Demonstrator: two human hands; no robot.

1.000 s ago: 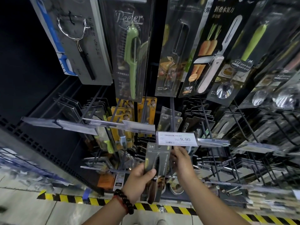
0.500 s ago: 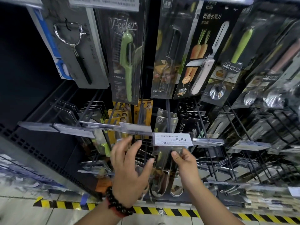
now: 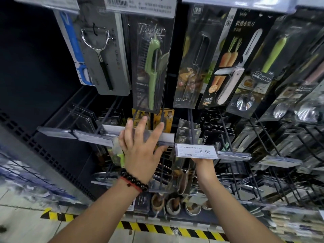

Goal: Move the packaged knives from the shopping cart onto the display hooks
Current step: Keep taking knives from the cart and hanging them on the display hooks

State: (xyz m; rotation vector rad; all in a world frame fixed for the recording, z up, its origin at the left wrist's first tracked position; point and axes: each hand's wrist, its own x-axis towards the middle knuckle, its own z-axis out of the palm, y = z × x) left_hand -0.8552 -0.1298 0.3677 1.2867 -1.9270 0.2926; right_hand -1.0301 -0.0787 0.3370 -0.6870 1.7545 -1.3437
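The left hand (image 3: pixel 140 151) is raised in front of the clear label strip (image 3: pixel 91 137), fingers straight and spread apart, holding nothing; a dark bead bracelet (image 3: pixel 135 181) circles its wrist. The right hand (image 3: pixel 201 163) reaches up under the 9.90 price tag (image 3: pixel 196 151), which hides its fingers, so I cannot tell whether they pinch anything. Just to its left a clear packaged knife (image 3: pixel 182 176) hangs low on the display hook (image 3: pixel 192 127) behind that tag, with similar dark cards (image 3: pixel 188 132) stacked further back on the same hook. As a judgement, this pack looks threaded on or very nearly so, with the right hand steadying or seating it. The shopping cart is out of view, so how many packs remain cannot be told. Above hang a green peeler pack (image 3: pixel 152 67) and a folding fruit knife pack (image 3: pixel 233 67); below, yellow-and-black floor tape (image 3: pixel 157 228) edges the shelf
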